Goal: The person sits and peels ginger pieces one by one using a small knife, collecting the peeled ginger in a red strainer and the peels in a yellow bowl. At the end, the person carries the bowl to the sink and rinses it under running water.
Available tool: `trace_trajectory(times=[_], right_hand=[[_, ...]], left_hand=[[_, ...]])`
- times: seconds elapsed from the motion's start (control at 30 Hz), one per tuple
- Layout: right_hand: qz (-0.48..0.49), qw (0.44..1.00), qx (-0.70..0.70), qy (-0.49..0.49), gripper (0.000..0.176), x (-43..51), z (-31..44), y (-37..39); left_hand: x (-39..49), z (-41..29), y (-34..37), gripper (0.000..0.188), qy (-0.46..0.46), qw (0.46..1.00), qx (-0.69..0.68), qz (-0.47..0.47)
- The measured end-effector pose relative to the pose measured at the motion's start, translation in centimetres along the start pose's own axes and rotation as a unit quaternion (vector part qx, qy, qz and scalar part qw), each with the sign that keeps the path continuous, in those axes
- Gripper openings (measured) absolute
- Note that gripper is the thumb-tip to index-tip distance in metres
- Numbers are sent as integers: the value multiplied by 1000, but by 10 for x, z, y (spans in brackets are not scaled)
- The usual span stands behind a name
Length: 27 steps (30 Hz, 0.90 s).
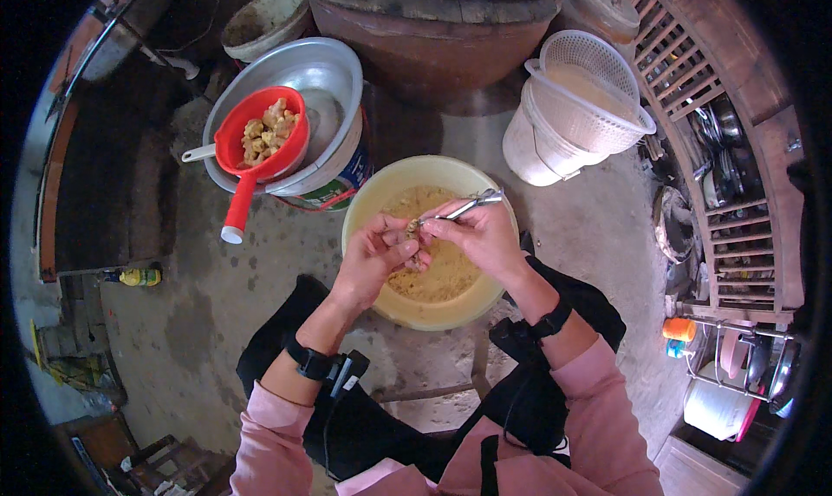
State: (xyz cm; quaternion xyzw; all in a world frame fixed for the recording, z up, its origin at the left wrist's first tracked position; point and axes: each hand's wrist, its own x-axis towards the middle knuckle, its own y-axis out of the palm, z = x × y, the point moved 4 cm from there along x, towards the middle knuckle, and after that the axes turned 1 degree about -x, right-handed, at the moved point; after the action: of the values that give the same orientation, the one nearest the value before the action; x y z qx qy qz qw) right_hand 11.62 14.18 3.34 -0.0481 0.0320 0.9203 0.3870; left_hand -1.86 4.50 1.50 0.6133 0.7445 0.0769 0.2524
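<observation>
My left hand pinches a small, knobbly piece of ginger root between thumb and fingers. My right hand is closed around a slim metal tool, whose shiny rear end sticks out past the knuckles. The tool's front tip meets the ginger and is partly hidden by my fingers. Both hands are over a pale yellow plastic basin between my knees. Cloudy yellowish-brown liquid or wet scraps cover its bottom; which of these I cannot tell.
Left of the basin, a red plastic strainer of ginger pieces rests in a metal basin atop a bucket. A white basket sits on a white bucket at right. A large brown vat stands ahead, a wooden slatted cabinet far right.
</observation>
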Motion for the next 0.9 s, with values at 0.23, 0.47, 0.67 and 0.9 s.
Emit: trace_trajectory(times=[0.23,0.47,0.67,0.9], right_hand=[[16,999,27,-18,13,-2,4,3],[-10,999,-6,-41,13,-5,8,4],[-11,999,25,-40,14,-5,8,5],[-16,999,38,6,13,-4,1,-1]], left_hand=[[1,-2,5,20,89,990,112,-12],[-3,-5,11,19,131,967,212,-48],[1,-2,6,18,86,992,92,-31],[-2,-6,4,16,-45,996,-78,19]])
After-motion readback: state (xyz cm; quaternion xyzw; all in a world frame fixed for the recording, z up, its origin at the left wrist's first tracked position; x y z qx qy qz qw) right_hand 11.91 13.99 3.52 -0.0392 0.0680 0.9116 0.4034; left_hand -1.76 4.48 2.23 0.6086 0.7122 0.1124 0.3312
